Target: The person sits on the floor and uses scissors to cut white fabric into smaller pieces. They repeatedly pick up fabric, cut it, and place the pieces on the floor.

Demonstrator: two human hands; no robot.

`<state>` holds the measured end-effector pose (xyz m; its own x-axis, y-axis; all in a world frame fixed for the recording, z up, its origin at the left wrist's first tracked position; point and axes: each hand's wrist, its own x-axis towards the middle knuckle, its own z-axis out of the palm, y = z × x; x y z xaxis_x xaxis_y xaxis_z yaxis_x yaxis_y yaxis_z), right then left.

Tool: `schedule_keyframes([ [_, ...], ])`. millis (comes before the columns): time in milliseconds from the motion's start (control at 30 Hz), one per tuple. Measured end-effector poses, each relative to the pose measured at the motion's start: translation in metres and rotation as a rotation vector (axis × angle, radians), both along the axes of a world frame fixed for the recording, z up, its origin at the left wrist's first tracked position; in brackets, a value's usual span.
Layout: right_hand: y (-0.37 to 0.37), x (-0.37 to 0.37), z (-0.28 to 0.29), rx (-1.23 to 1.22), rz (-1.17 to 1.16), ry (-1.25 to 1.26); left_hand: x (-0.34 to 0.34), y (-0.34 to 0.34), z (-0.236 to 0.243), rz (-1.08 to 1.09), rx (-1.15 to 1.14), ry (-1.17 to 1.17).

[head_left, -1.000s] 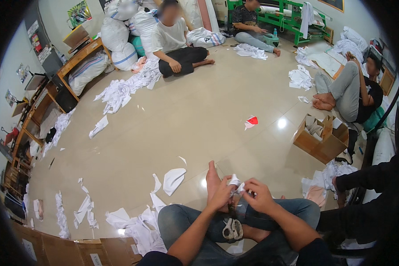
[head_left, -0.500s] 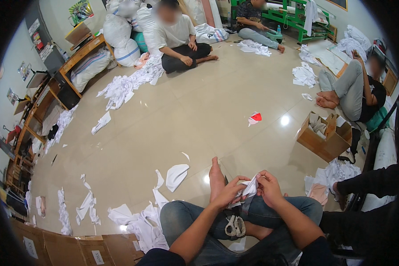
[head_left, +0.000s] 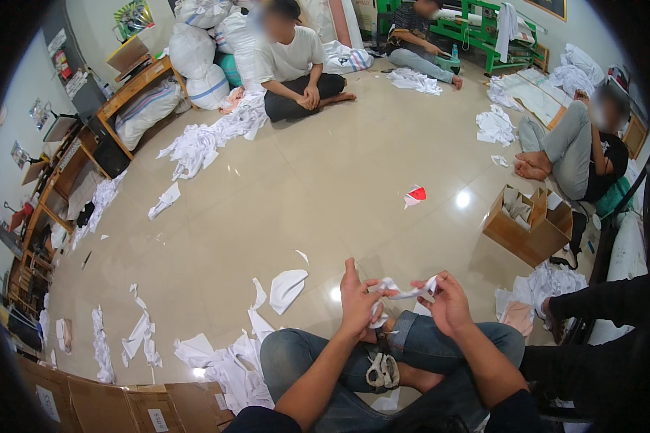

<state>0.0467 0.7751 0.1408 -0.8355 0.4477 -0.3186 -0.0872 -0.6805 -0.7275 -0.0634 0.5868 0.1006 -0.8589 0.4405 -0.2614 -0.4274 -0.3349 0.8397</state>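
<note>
A narrow white cloth strip (head_left: 407,294) stretches between my two hands above my crossed legs. My left hand (head_left: 360,309) grips one end, and a loose bit of the fabric hangs below its fingers. The other end is pinched in the fingertips of my right hand (head_left: 448,303). Beneath them, by my ankle, lies a pair of scissors (head_left: 383,371) with handles wrapped in pale cloth; the blades are mostly hidden. A rounded white cloth piece (head_left: 288,290) rests on the floor beyond my left knee.
White scraps (head_left: 231,364) are heaped at my left, beside a flattened cardboard box (head_left: 144,408). An open carton (head_left: 531,231) stands at the right. Several people sit along the far and right sides. Another person's dark-clad limbs (head_left: 599,303) reach in close at right.
The white cloth was bunched between my hands and is now drawn out into a strip. My hands have moved apart. The person in the white shirt has brought both hands together.
</note>
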Motion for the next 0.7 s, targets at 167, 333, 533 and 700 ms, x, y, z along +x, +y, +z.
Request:
schedule_keyframes([
  [167,0.024,0.011,-0.023,0.169,0.363,0.044,-0.033,-0.030,-0.059,0.003,0.426,-0.222],
  [333,-0.008,0.016,-0.005,1.257,0.295,-0.095,-0.028,-0.023,-0.038,-0.036,0.097,-0.057],
  [533,0.000,0.011,-0.011,1.803,0.154,-0.115,-0.024,-0.022,-0.030,-0.119,-0.099,0.144],
  [700,0.011,0.013,-0.027,1.798,0.446,-0.257,-0.017,-0.029,0.007,-0.185,0.225,-0.132],
])
